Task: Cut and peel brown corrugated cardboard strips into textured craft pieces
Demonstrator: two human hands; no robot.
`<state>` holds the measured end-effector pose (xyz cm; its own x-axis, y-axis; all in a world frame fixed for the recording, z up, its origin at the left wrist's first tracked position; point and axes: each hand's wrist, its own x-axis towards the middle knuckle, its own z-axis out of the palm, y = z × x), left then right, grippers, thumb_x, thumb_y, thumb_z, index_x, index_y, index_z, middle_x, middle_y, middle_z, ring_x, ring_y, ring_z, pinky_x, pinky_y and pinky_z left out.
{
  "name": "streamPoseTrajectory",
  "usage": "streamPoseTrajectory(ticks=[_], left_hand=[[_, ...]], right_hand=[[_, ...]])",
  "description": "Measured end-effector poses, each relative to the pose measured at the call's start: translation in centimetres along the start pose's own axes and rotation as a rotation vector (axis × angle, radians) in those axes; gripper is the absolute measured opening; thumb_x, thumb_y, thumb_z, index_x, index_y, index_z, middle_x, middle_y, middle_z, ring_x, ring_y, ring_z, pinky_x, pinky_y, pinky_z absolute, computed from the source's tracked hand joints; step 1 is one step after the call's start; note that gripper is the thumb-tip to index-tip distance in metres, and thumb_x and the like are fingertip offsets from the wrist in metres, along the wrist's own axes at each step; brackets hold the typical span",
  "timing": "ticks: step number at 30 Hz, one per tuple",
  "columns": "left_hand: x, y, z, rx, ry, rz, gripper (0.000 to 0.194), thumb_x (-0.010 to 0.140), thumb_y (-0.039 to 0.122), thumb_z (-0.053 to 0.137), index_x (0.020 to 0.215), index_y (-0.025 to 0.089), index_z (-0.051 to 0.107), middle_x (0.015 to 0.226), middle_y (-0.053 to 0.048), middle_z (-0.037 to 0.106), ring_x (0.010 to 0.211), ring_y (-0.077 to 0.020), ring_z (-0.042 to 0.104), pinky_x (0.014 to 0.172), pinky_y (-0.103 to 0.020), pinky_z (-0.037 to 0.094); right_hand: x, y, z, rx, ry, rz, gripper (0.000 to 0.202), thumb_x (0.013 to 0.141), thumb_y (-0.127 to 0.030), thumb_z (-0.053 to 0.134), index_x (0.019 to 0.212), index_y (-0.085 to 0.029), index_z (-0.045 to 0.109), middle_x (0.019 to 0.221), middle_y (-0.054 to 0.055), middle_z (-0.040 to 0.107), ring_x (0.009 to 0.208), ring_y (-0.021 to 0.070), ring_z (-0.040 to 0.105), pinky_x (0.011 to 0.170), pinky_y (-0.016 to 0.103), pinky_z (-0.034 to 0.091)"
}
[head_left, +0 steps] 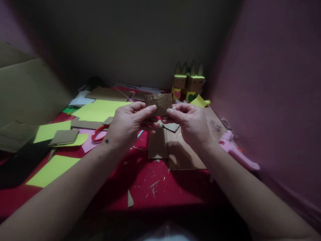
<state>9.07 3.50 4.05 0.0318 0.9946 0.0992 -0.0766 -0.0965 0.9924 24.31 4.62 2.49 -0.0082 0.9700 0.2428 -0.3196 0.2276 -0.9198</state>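
I hold a small brown cardboard piece [158, 102] up in front of me with both hands. My left hand [127, 124] pinches its left lower edge between thumb and fingers. My right hand [192, 122] pinches its right lower edge. The piece is roughly rectangular with a ragged top edge. Below my hands, flat cardboard strips [175, 150] lie on the red table surface [150, 187].
Yellow-green paper sheets [99, 110] and cardboard scraps cover the left of the table. Red-handled scissors [99, 134] lie by my left hand. Two small cardboard figures [188, 83] stand at the back. A pink glue gun [235, 152] rests at the right. A large cardboard sheet [27, 90] leans at left.
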Motion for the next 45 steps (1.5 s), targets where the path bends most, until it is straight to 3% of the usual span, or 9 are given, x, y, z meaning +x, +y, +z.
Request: streamPoseTrajectory(ticks=[6,12,17,22,26,28,32,38,45], left_hand=[[0.3,0.1,-0.5,0.064,0.032,0.002,0.013,0.075,0.024,0.074,0.068,0.015,0.067,0.057,-0.002,0.070,0.050,-0.0142,0.067,0.047,-0.021,0.051],[0.9,-0.1,-0.8,-0.016,-0.011,-0.009,0.011,0.073,0.020,0.075,0.065,0.014,0.070,0.056,-0.004,0.070,0.051,-0.0138,0.067,0.054,-0.023,0.056],[0.8,-0.1,-0.7,0.011,-0.006,0.011,0.013,0.072,0.021,0.075,0.061,0.014,0.071,0.054,-0.003,0.069,0.048,-0.0115,0.064,0.052,-0.021,0.054],[0.8,-0.3,-0.4,0.013,-0.004,0.012,0.012,0.073,0.022,0.074,0.064,0.014,0.072,0.057,-0.002,0.067,0.050,-0.0110,0.063,0.051,-0.020,0.053],[1.0,-0.7,-0.4,0.012,-0.053,0.027,0.017,0.074,0.023,0.075,0.060,0.015,0.069,0.055,-0.001,0.065,0.048,-0.0095,0.061,0.049,-0.019,0.052],[1.0,-0.7,-0.3,0.017,-0.051,0.043,0.016,0.072,0.022,0.075,0.060,0.014,0.068,0.055,-0.001,0.065,0.047,-0.0098,0.061,0.049,-0.019,0.053],[0.9,-0.8,0.0,0.017,0.023,0.065,0.015,0.071,0.020,0.074,0.060,0.014,0.066,0.053,-0.001,0.063,0.045,-0.0111,0.060,0.047,-0.022,0.053],[0.8,-1.2,0.3,0.056,0.080,0.109,0.018,0.070,0.021,0.075,0.058,0.014,0.063,0.050,0.001,0.062,0.044,-0.0112,0.059,0.045,-0.022,0.052],[0.9,-1.5,0.1,0.104,0.053,0.138,0.015,0.074,0.018,0.072,0.061,0.014,0.065,0.054,-0.001,0.068,0.049,-0.0123,0.065,0.053,-0.022,0.053]], right_hand=[[-0.2,0.0,0.0,-0.093,0.027,-0.099,0.019,0.068,-0.022,0.076,0.061,-0.016,0.059,0.079,0.000,0.057,0.062,0.0103,0.064,0.062,0.027,0.060],[-0.3,0.4,-0.1,-0.130,0.029,-0.162,0.017,0.068,-0.018,0.074,0.058,-0.016,0.060,0.086,0.001,0.055,0.068,0.0110,0.062,0.063,0.029,0.062],[-0.2,0.4,0.0,-0.105,0.029,-0.123,0.017,0.067,-0.019,0.074,0.058,-0.016,0.060,0.078,-0.001,0.056,0.059,0.0092,0.062,0.059,0.027,0.061],[0.1,0.6,-0.2,-0.023,0.039,-0.011,0.020,0.066,-0.021,0.076,0.061,-0.017,0.058,0.059,-0.003,0.059,0.055,0.0131,0.067,0.061,0.029,0.061],[0.2,0.7,-0.4,-0.009,0.043,0.003,0.018,0.065,-0.019,0.076,0.061,-0.017,0.059,0.059,-0.003,0.060,0.055,0.0135,0.067,0.061,0.029,0.060],[0.2,0.7,-0.5,-0.041,0.061,-0.043,0.016,0.066,-0.019,0.075,0.061,-0.016,0.060,0.063,-0.002,0.061,0.062,0.0148,0.069,0.060,0.028,0.060],[0.2,0.8,-0.6,-0.148,0.080,-0.142,0.017,0.067,-0.016,0.073,0.055,-0.018,0.061,0.066,0.002,0.061,0.099,0.0214,0.066,0.071,0.027,0.059],[0.4,1.2,-0.6,0.085,0.046,0.054,0.019,0.064,-0.018,0.077,0.059,-0.016,0.059,0.062,-0.003,0.059,0.060,0.0132,0.067,0.073,0.034,0.060],[0.3,1.9,-0.6,0.150,0.047,0.058,0.021,0.062,-0.017,0.078,0.060,-0.017,0.056,0.059,-0.003,0.063,0.056,0.0158,0.069,0.066,0.032,0.060]])
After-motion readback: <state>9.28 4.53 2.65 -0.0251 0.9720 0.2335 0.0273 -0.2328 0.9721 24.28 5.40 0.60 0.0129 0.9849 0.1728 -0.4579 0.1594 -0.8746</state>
